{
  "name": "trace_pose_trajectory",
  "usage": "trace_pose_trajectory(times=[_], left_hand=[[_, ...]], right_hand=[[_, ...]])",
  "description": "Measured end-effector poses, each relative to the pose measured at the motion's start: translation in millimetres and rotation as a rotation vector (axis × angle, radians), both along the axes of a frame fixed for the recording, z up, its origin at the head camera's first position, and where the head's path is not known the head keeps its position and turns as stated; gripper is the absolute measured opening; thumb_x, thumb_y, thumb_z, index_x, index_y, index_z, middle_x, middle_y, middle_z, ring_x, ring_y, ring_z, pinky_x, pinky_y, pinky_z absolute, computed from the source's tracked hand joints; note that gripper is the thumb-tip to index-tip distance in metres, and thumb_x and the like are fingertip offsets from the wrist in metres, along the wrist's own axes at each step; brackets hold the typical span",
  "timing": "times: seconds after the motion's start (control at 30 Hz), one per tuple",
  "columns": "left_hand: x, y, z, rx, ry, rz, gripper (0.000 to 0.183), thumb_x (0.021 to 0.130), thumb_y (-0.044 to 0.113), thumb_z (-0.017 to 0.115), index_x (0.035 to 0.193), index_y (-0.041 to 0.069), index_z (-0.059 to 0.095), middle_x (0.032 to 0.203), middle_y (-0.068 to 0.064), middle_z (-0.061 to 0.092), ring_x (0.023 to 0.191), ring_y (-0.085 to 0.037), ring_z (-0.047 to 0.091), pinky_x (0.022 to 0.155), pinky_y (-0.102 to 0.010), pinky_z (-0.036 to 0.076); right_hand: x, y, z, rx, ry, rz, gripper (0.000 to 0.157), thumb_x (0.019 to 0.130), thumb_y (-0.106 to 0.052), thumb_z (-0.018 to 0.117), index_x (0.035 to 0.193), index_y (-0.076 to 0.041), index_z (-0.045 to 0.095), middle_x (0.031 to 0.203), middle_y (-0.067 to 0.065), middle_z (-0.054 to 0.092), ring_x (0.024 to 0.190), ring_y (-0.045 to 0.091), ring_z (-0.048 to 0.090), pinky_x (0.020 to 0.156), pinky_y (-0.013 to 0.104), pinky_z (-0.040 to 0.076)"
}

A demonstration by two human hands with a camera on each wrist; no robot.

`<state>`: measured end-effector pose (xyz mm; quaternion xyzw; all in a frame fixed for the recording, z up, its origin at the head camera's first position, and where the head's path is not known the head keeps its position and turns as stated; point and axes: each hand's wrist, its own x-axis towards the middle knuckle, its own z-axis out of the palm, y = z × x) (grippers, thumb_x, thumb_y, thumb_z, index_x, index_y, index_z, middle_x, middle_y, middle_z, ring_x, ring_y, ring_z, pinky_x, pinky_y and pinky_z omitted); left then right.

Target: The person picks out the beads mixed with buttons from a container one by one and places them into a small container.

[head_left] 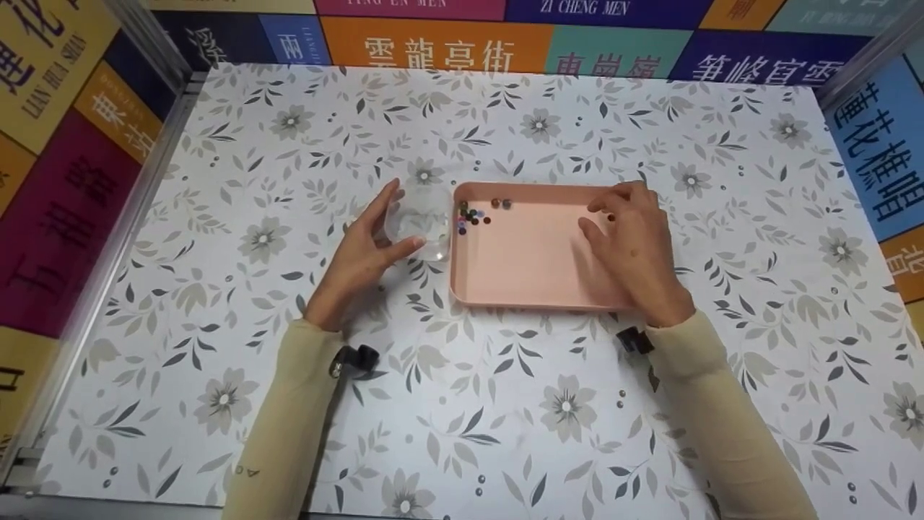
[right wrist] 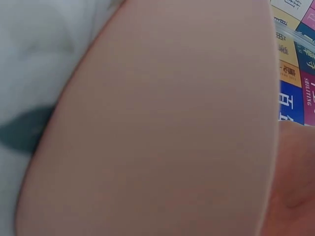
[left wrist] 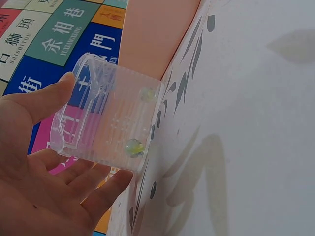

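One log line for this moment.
left hand: holds box, box marbles inside | right hand: over tray, right side | tray marbles: mostly far left corner | box: left of tray

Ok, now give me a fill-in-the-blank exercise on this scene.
In the head view, the clear plastic container is to the ___ of the shallow, pink rectangular tray.
The person's left hand grips the ___.
The right hand reaches over the ___.
Most small, round, multicoloured marbles lie nearer the ___ hand.

Missing words: left; container; tray; left.
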<state>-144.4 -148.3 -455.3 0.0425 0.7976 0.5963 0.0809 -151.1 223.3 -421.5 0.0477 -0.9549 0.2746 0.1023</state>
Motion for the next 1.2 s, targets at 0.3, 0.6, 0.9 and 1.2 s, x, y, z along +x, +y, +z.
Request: trace_pose_trajectory(times=[0.3,0.6,0.9,1.2], left_hand=[[0.7,2.3,-0.2,-0.002,-0.011,0.004,0.096,0.091,0.029,0.082,0.166,0.036,0.023,0.173,0.000,0.029,0.164,-0.018,0.019,0.133,-0.039,0.026],[1.1,3.0,-0.7,0.002,-0.034,0.028,0.096,0.090,0.027,0.083,0.165,0.040,0.024,0.173,0.002,0.029,0.163,-0.020,0.022,0.130,-0.043,0.032],[0.7,2.3,0.4,-0.012,-0.033,0.016,0.096,0.091,0.027,0.082,0.165,0.040,0.023,0.174,0.002,0.028,0.163,-0.020,0.022,0.130,-0.043,0.033],[-0.1,2.2,1.3,-0.010,-0.033,0.009,0.094,0.092,0.030,0.081,0.165,0.040,0.024,0.174,0.002,0.027,0.164,-0.018,0.018,0.131,-0.041,0.031]], right_hand=[[0.1,15.3,-1.1,0.033,-0.062,-0.034,0.027,0.094,-0.018,0.076,0.113,0.000,0.073,0.133,0.023,0.056,0.126,0.043,0.049,0.105,0.060,0.039],[-1.4,26.1,-0.6,0.034,-0.135,-0.054,0.028,0.094,-0.014,0.075,0.120,-0.007,0.074,0.141,0.020,0.052,0.131,0.042,0.047,0.106,0.060,0.038],[-6.6,35.2,-3.5,0.054,-0.131,-0.072,0.027,0.091,-0.010,0.076,0.117,-0.003,0.073,0.138,0.024,0.053,0.128,0.047,0.049,0.103,0.064,0.039],[-9.5,41.9,-4.8,0.056,-0.119,-0.059,0.025,0.092,-0.006,0.073,0.116,0.000,0.072,0.136,0.025,0.052,0.127,0.049,0.048,0.100,0.067,0.040]])
